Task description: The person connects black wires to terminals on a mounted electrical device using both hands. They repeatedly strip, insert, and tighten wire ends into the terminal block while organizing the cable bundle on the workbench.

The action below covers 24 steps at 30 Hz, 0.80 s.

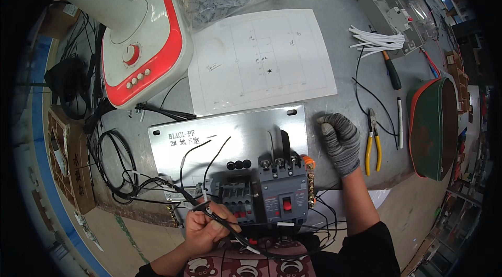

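Observation:
My left hand (208, 229), bare, is closed around a bundle of black wires (236, 231) at the near edge of a metal mounting plate (246, 123). Two loose wire ends rise from the bundle over the plate. My right hand (341, 143) wears a grey striped glove and rests on the table to the right of the plate, its fingers curled in with nothing visible in them. On the plate are a dark grey circuit breaker (284, 196) with a red switch and a smaller contactor (238, 198). Part of the contactor is hidden by my left hand and the wires.
A paper wiring diagram (293, 76) lies beyond the plate. A red-and-white fan base (117, 42) stands at the left, near coiled black cable (112, 159). At the right are yellow-handled pliers (373, 143), a screwdriver (391, 70), white tubes (379, 41) and a green pouch (434, 128).

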Each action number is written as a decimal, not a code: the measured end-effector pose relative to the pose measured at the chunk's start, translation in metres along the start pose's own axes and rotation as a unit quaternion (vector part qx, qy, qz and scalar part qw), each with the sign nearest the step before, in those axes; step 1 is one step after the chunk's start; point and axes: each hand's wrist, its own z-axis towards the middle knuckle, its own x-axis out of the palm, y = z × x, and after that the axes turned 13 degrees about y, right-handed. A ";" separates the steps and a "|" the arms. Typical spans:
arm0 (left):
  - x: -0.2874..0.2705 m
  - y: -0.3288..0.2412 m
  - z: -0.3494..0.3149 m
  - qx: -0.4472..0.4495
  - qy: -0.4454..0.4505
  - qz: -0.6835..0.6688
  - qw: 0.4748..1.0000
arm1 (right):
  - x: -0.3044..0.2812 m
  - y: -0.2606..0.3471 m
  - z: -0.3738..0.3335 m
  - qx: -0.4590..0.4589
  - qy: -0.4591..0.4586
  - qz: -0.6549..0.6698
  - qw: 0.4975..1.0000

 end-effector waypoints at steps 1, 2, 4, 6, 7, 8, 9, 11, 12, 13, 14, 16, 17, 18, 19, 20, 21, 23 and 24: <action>0.002 -0.001 0.001 -0.005 -0.007 0.007 1.000 | 0.000 0.000 0.000 -0.001 0.000 -0.003 1.000; 0.001 -0.001 0.001 -0.005 -0.007 0.007 1.000 | 0.000 0.001 0.000 -0.001 -0.001 -0.004 1.000; 0.001 0.000 0.000 -0.004 -0.005 0.007 1.000 | 0.000 0.003 0.001 -0.002 -0.003 -0.007 1.000; 0.001 0.000 0.001 -0.002 -0.005 0.005 1.000 | -0.001 0.004 0.001 0.001 -0.001 -0.007 1.000; 0.001 0.000 0.001 -0.001 -0.004 0.004 1.000 | -0.001 0.004 0.001 0.002 -0.001 -0.006 1.000; 0.002 0.000 0.001 0.000 -0.006 0.006 1.000 | -0.001 0.004 0.001 0.002 0.000 -0.007 1.000; 0.002 0.000 0.001 0.000 -0.007 0.008 1.000 | -0.001 0.004 0.001 0.003 0.001 -0.007 1.000; 0.002 0.000 0.001 0.001 -0.008 0.010 1.000 | -0.001 0.003 0.001 0.003 0.001 -0.007 1.000; 0.002 0.000 0.001 0.001 -0.007 0.010 1.000 | -0.001 0.003 0.001 0.002 0.000 -0.006 1.000; 0.002 0.000 0.001 0.001 -0.005 0.010 1.000 | -0.001 0.003 0.001 0.001 -0.001 -0.005 1.000; 0.000 0.000 0.000 0.003 0.001 0.003 1.000 | -0.001 0.002 0.001 0.002 -0.002 -0.003 1.000; -0.003 0.001 -0.002 0.006 0.014 -0.012 1.000 | 0.000 0.002 0.001 0.002 -0.004 0.002 1.000; -0.003 0.001 -0.002 0.007 0.014 -0.013 1.000 | 0.000 0.002 0.001 0.003 -0.003 0.001 1.000; -0.003 0.001 -0.002 0.008 0.015 -0.014 1.000 | 0.000 0.002 0.000 0.004 -0.002 0.001 1.000; -0.003 0.001 -0.002 0.008 0.015 -0.015 1.000 | 0.000 0.002 0.000 0.004 0.000 0.000 1.000; -0.003 0.001 -0.002 0.008 0.012 -0.017 1.000 | 0.000 0.002 0.000 0.004 -0.001 -0.002 1.000; -0.002 0.002 -0.003 0.007 0.009 -0.019 1.000 | 0.000 0.002 0.000 0.003 -0.001 -0.003 1.000; -0.002 0.002 -0.003 0.006 0.005 -0.020 1.000 | -0.001 0.003 0.000 0.001 -0.002 -0.006 1.000; -0.002 0.002 -0.003 0.006 0.005 -0.017 1.000 | -0.001 0.004 0.001 -0.001 -0.003 -0.007 1.000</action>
